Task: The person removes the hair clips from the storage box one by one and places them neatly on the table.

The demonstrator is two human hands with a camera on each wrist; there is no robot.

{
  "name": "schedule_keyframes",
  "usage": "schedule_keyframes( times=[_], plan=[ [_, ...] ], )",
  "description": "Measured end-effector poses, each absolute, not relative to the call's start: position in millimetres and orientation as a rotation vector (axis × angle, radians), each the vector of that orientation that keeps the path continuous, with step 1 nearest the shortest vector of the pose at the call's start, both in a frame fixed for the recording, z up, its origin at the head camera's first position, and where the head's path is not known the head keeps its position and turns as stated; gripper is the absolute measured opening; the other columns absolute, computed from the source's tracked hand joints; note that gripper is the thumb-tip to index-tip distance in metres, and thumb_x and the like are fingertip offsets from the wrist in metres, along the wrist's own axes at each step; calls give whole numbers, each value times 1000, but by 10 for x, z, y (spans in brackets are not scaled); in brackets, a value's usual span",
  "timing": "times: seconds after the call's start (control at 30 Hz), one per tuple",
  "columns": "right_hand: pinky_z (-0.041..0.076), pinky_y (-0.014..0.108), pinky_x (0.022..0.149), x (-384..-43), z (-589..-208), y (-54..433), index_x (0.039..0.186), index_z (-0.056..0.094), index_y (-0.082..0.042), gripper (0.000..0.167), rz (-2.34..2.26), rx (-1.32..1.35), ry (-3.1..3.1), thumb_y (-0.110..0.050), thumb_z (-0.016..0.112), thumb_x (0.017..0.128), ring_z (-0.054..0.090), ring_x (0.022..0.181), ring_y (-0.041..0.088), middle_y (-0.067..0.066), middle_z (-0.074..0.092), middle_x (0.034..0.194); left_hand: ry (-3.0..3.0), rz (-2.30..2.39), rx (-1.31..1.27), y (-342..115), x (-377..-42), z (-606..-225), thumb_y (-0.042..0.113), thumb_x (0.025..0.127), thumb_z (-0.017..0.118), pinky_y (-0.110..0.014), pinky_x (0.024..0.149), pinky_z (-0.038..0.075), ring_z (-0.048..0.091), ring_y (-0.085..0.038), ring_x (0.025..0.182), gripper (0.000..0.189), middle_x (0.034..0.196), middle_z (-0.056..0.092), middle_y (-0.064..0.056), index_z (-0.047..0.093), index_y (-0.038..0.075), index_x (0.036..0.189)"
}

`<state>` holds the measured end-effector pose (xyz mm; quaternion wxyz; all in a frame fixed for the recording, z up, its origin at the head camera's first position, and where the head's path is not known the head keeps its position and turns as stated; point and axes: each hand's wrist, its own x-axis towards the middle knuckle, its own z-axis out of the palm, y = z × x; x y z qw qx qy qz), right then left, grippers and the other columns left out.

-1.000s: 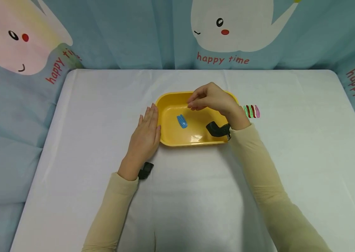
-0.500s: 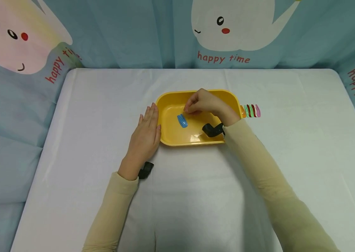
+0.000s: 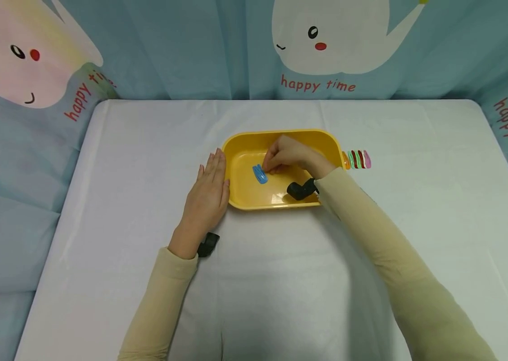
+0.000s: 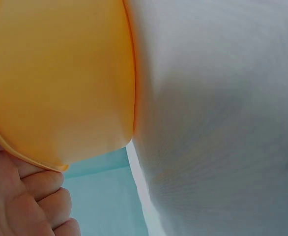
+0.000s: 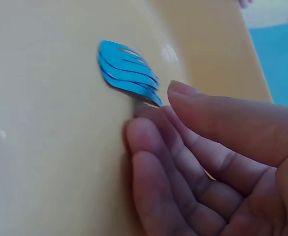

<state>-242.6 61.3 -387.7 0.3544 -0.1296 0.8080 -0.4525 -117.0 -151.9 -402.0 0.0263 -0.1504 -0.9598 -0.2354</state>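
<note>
In the head view, blue hair clips [image 3: 260, 174] lie together inside a yellow tray [image 3: 241, 193]; I cannot tell how many. My right hand [image 3: 291, 153] reaches into the tray, its fingers at the clips' right side. Close up in the right wrist view, the clips [image 5: 125, 71] overlap on the tray floor. There the fingers of the right hand [image 5: 208, 172] bend loosely near the clips' end, with the thumb standing apart and nothing visibly pinched. My left hand [image 3: 209, 193] presses its extended fingers against the tray's left side; in the left wrist view, fingers lie along the rim.
Just right of the tray, a row of hair clips [image 3: 357, 159] in orange, green, dark red and pink lies on the white tablecloth [image 3: 272, 281]. A pale blue curtain [image 3: 182, 50] with whale prints hangs behind the table.
My right hand has lowered into the tray and shifted left to the blue clips, uncovering the orange clip in the row. My left hand and the tray stay in place.
</note>
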Motion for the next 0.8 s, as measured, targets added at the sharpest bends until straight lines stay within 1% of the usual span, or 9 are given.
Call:
schedule_keyframes(
  times=[0.23, 0.4, 0.47, 0.57, 0.63, 0.8],
  plan=[
    [51, 21, 57, -2385, -3889, 538, 75, 73, 5, 7, -1075, -414, 2180, -2, 75, 77, 59, 57, 12, 4, 66, 64, -2974, -724, -462, -1521, -1171, -4019, 19, 102, 34, -41, 115, 9, 10, -23, 143, 55, 155, 12, -14, 15, -3, 148],
    [42, 18, 52, -2378, -3882, 496, 69, 71, -2, 16, -895, -510, 2293, -14, 80, 75, 52, 54, 11, 1, 62, 60, -2970, -717, -470, -1523, -1172, -4025, 17, 102, 36, -42, 115, 10, 11, -25, 143, 55, 155, 12, -14, 15, -4, 148],
    [37, 18, 50, -2372, -3868, 468, 64, 69, -5, 22, -792, -558, 2347, -21, 82, 73, 49, 53, 10, 1, 59, 58, -2972, -712, -472, -1524, -1168, -4022, 17, 102, 36, -42, 115, 9, 11, -25, 143, 55, 155, 11, -14, 15, -4, 148],
    [33, 19, 50, -2359, -3855, 419, 61, 66, -8, 28, -663, -621, 2409, -28, 83, 72, 45, 52, 9, -1, 56, 56, -2980, -708, -469, -1526, -1165, -4018, 17, 102, 36, -42, 115, 9, 8, -24, 143, 56, 156, 10, -14, 14, -3, 149],
    [33, 20, 50, -2347, -3844, 397, 60, 66, -9, 28, -615, -647, 2431, -28, 83, 72, 44, 52, 10, -1, 56, 55, -2985, -707, -467, -1527, -1162, -4014, 18, 102, 35, -42, 115, 8, 7, -22, 143, 56, 156, 10, -14, 13, -3, 149],
    [35, 22, 53, -2340, -3846, 413, 65, 69, -6, 19, -661, -618, 2418, -19, 80, 75, 46, 54, 12, 1, 60, 59, -2979, -719, -469, -1519, -1164, -4014, 17, 102, 36, -42, 115, 9, 8, -23, 143, 56, 156, 10, -14, 13, -3, 149]
  ],
)
